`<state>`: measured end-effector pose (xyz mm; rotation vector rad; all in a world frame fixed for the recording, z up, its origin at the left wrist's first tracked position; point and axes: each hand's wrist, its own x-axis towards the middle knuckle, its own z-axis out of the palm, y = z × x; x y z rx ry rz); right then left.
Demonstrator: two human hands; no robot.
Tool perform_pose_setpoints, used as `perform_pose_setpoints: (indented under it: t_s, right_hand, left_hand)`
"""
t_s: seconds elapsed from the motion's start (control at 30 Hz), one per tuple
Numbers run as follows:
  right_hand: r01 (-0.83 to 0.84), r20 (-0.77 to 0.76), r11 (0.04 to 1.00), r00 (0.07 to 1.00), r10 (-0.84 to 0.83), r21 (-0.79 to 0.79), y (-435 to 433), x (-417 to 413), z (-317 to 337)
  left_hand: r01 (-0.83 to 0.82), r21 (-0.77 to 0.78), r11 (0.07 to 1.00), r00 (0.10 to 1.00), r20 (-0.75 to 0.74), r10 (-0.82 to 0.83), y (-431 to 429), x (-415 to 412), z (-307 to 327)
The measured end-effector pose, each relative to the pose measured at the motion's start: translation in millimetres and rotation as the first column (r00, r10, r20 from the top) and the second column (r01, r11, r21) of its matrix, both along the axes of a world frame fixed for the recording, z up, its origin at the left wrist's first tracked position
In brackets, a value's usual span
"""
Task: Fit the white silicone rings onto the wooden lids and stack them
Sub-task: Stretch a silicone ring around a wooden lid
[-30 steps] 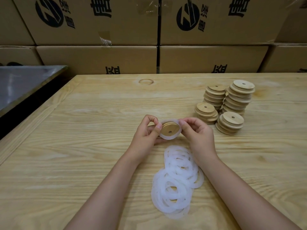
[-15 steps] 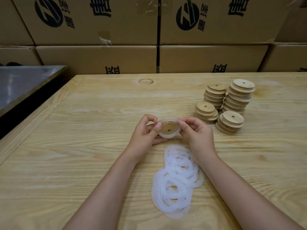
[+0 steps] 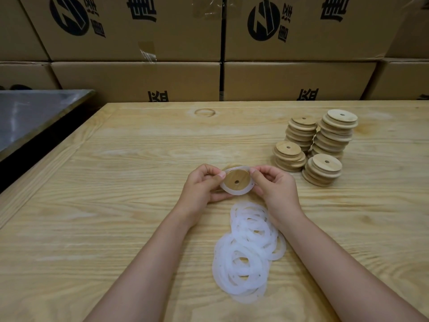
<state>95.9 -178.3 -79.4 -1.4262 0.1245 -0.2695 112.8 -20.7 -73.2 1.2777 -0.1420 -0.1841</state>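
**Desk:** Above the pale wooden table (image 3: pixel 104 217), just beyond the loose pile of white silicone rings (image 3: pixel 246 256), a round wooden lid with a centre hole (image 3: pixel 239 176) is held up. What grips it?

**Photographer:** Both hands. The left hand (image 3: pixel 199 185) and right hand (image 3: pixel 277 189) pinch opposite edges, thumbs on the white silicone ring (image 3: pixel 232 193) around its rim.

**Desk:** How will it handle?

**Photographer:** Light, probably. The lid looks stiff. The ring looks soft and stretchy, best taken at its edge and worked round bit by bit; it could slip off.

**Desk:** And the rest?

**Photographer:** Four stacks of wooden lids (image 3: pixel 322 145) stand beyond and right of that pile, well apart from it.
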Motion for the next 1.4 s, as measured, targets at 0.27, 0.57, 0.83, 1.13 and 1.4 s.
perform_pose_setpoints:
  t_s: [0.27, 0.57, 0.83, 1.13, 1.4]
  right_hand:
    - [-0.052, -0.063, 0.996, 0.996, 0.057, 0.075, 2.8, -0.8, -0.2]
    - [-0.031, -0.025, 0.998, 0.999, 0.033, 0.057, 3.1, -1.9, 0.1]
    - [-0.070, -0.038, 0.998, 0.997, 0.069, -0.002, 4.8, -2.2, 1.8]
    - [-0.145, -0.035, 0.989, 0.989, 0.144, -0.005, 2.0, -2.9, 7.0]
    - [-0.209, -0.079, 0.976, 0.974, 0.213, 0.058, 1.1, -3.2, 7.5]
  left_hand:
    - [-0.089, 0.083, 0.993, 0.996, 0.018, 0.088, 0.2, 2.3, -2.4]
    - [0.024, 0.075, 0.997, 0.988, 0.150, -0.035, 1.8, -0.6, -3.1]
    - [-0.092, 0.099, 0.991, 0.986, 0.151, 0.077, -0.7, 1.6, -5.4]
    - [-0.137, 0.024, 0.990, 0.988, 0.080, 0.135, -0.2, 2.4, -2.4]
    - [-0.095, 0.007, 0.995, 0.994, 0.049, 0.094, 1.0, 2.6, -1.2]
